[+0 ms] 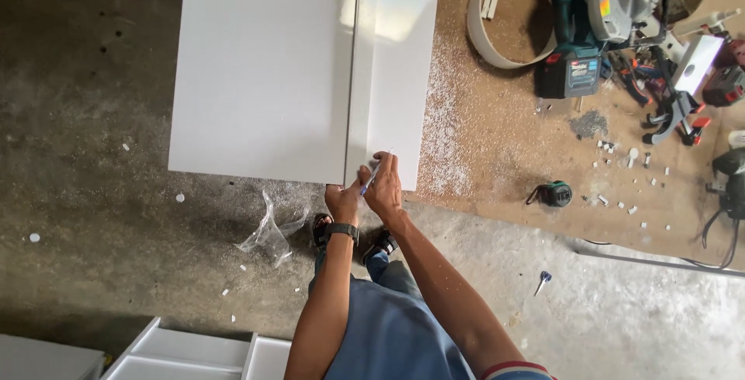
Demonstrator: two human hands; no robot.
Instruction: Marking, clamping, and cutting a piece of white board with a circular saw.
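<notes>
The two panels [264,69] are plain glossy white. The pen [371,180] is blue. The wristwatch [341,230] is black, the trousers [388,326] blue. The concrete floor [85,116] is mottled grey; the board [497,139] beside it is speckled brown, dusted white. The circular saw [597,15] is teal, black and silver. The tape measure [556,194] is black and teal.

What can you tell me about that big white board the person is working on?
The white board is a large, smooth, glossy rectangle in two panels meeting along a straight seam, the narrower one on the right. It lies flat, partly over a brown sheet. At its near edge, the left hand touches it and the right hand holds a pen against it.
</notes>
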